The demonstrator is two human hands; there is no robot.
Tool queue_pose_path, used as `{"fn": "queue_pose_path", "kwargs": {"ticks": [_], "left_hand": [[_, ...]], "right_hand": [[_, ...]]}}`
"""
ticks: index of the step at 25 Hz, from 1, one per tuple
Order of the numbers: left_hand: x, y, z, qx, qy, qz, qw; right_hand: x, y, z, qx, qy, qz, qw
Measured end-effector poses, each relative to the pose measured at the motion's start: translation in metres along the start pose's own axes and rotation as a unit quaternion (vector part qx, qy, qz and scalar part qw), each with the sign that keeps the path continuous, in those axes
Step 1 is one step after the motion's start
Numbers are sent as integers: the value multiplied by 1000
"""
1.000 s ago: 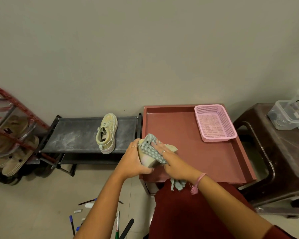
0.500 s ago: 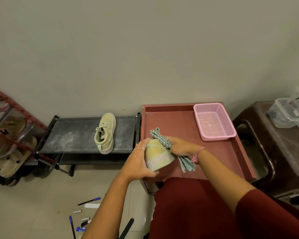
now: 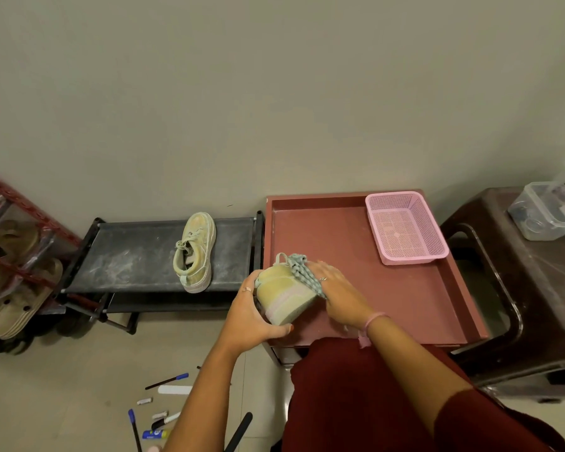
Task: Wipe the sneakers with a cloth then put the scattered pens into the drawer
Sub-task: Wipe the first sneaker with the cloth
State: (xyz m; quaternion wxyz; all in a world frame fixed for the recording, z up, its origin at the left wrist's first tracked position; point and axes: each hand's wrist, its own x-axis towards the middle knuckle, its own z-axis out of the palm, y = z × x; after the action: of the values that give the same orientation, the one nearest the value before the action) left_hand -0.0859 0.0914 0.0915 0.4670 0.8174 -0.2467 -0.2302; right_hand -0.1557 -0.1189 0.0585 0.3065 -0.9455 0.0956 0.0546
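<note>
I look down at a plain grey wall and a pale tiled floor (image 3: 62, 386). Against the wall stands a red cabinet (image 3: 388, 308) with a raised rim around its top; a pink basket (image 3: 405, 228) sits in its far right corner. Left of it is a dusty black shoe bench (image 3: 128, 256), and on it one sneaker (image 3: 194, 252) lies on its side. Further left, a red rack (image 3: 10, 256) holds sandals. On the right, a dark brown stool (image 3: 519, 288) carries a clear plastic box (image 3: 545, 210).

My left hand (image 3: 248, 318) grips the second sneaker (image 3: 282, 293) at its heel, over the cabinet's front left corner. My right hand (image 3: 336, 288) lies flat with fingers straight, pressing a grey-green cloth (image 3: 304, 272) against the sneaker's side.

The pens (image 3: 165, 406) lie scattered on the floor at lower left. One small blue and yellow item among them bears print, too blurred for me to read.
</note>
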Motion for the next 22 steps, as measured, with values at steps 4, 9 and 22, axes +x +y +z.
{"fn": "queue_pose_path", "kwargs": {"ticks": [4, 9, 22], "left_hand": [[2, -3, 1, -5, 7, -1, 1000], [4, -7, 2, -25, 8, -5, 1000], [2, 4, 6, -17, 37, -1, 999]], "right_hand": [[9, -18, 1, 16, -42, 22, 999], [-44, -68, 13, 42, 34, -117, 992], [-10, -15, -7, 25, -22, 39, 999]]}}
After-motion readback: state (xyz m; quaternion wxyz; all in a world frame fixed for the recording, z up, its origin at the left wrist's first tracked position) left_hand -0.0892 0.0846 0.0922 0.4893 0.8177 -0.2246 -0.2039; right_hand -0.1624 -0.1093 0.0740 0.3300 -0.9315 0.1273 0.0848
